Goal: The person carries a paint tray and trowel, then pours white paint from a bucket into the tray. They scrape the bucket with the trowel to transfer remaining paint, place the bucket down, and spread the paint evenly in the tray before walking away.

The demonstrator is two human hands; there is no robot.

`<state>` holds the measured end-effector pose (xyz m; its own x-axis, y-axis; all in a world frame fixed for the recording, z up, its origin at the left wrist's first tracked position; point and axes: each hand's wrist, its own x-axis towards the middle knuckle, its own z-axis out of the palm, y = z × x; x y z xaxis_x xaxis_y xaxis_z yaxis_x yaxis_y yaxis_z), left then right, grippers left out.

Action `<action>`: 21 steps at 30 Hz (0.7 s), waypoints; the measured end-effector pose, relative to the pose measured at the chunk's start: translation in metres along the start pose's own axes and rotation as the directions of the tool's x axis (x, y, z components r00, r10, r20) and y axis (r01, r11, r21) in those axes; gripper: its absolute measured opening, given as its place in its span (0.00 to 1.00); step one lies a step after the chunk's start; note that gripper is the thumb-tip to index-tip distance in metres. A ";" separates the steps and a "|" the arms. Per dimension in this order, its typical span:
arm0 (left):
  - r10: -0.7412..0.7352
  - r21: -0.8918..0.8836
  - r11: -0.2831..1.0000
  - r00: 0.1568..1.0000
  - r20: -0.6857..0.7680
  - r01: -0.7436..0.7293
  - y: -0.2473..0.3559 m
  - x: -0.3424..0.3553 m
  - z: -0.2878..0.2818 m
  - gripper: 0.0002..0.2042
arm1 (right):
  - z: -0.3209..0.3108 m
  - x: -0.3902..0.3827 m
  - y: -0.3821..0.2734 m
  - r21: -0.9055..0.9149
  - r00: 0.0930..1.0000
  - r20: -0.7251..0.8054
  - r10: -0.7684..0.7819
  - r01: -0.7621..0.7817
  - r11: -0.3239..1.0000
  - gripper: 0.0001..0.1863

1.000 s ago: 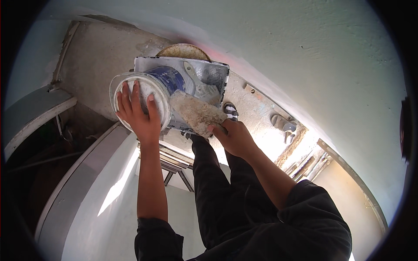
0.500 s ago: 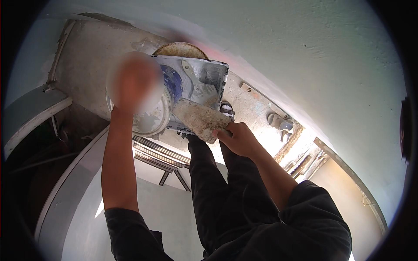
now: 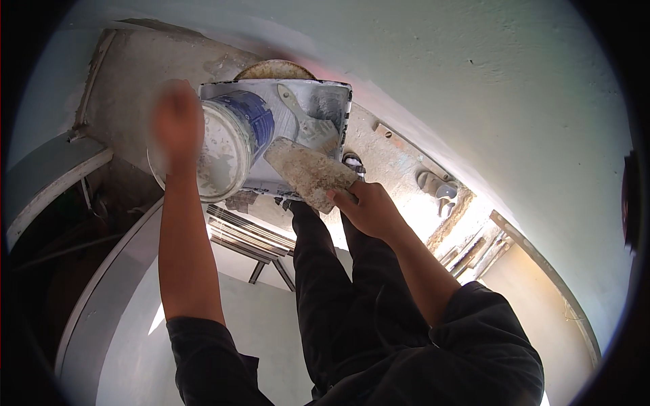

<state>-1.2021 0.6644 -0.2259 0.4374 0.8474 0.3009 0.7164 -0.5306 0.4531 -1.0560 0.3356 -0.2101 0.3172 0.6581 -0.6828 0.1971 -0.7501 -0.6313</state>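
Observation:
My left hand [image 3: 177, 124] is smeared by motion at the left edge of a white-lidded paint bucket [image 3: 220, 152] with a blue label, its fingers not readable. My right hand [image 3: 365, 206] grips a flat scraper [image 3: 305, 172] crusted with dried plaster, whose blade reaches to the bucket's right side. The bucket sits at the left part of a paint-smeared tray [image 3: 346, 115]. A wide, pale-handled brush [image 3: 304, 116] lies in that tray, above the scraper. A rusty-edged round object [image 3: 271, 69] shows behind the tray's far edge.
A pale wall [image 3: 508, 81] rises along the top and right. Sandals [image 3: 437, 189] and a narrow plank [image 3: 409, 152] lie on the concrete floor at right, near wood pieces [image 3: 481, 250]. A dark opening [image 3: 81, 230] with a ledge is at left; slatted bars [image 3: 247, 237] show below the tray.
My left hand has moved from the middle of the lid leftward and up to the bucket's edge, becoming blurred, uncovering the lid. My right hand still holds the scraper, shifted only slightly.

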 end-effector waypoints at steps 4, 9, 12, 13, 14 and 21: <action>-0.009 -0.018 1.000 1.000 -0.014 0.009 0.001 -0.003 0.002 0.16 | 0.013 0.004 0.001 -0.008 0.998 -0.014 -0.064 0.064 0.998 0.34; -0.054 -0.021 0.998 0.998 0.017 0.054 0.002 -0.004 0.003 0.16 | 0.025 0.006 0.001 -0.027 0.991 -0.025 -0.134 0.133 0.991 0.34; -0.037 -0.031 0.999 0.999 0.011 0.037 -0.002 -0.004 0.003 0.16 | 0.019 0.005 -0.014 -0.050 0.995 -0.012 -0.101 0.101 0.994 0.34; -0.033 -0.031 0.999 0.999 0.007 0.033 -0.002 -0.004 0.003 0.16 | 0.018 0.006 -0.017 -0.067 0.995 -0.015 -0.094 0.093 0.993 0.34; -0.029 -0.031 0.999 1.000 0.003 0.029 -0.001 -0.005 0.003 0.16 | 0.018 0.006 -0.018 -0.085 0.996 -0.018 -0.086 0.084 0.993 0.33; -0.027 0.006 1.000 1.000 -0.004 0.027 0.000 -0.004 0.003 0.17 | 0.024 0.007 -0.012 -0.141 0.986 -0.090 -0.140 0.127 0.982 0.30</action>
<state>-1.2022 0.6611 -0.2297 0.4156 0.8616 0.2915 0.7315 -0.5071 0.4558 -1.0788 0.3510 -0.2157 0.3684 0.7482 -0.5518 0.3642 -0.6623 -0.6548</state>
